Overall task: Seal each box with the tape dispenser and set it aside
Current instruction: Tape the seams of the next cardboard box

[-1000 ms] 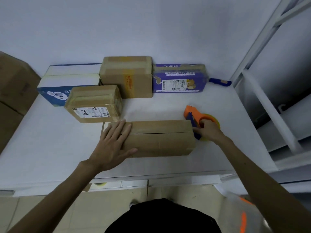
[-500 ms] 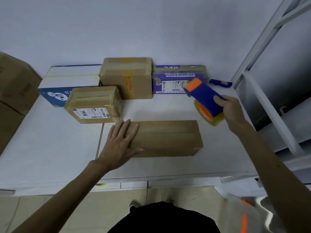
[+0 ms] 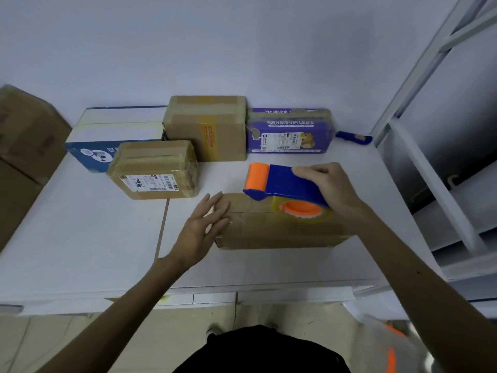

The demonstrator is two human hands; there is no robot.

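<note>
Tape dispenser [image 3: 282,184], blue body with orange roller: gripped by the right hand [image 3: 330,189] and held over the right half of the long cardboard box [image 3: 269,232], roller end pointing left. Long cardboard box: flat on the white table [image 3: 80,238], near its front edge. Left hand [image 3: 199,230]: fingers straight and spread at the box's left end; contact cannot be told. Behind: 4 boxes, namely labelled cardboard box [image 3: 153,170], taller cardboard box [image 3: 207,127], purple box [image 3: 290,130], blue-and-white box [image 3: 107,130].

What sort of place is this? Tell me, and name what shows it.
Probably a small parcel-packing station: taped cardboard boxes, one with a shipping label, stand on a white table; the right hand holds a tape dispenser over a brown box; a white metal rack stands alongside.
</note>
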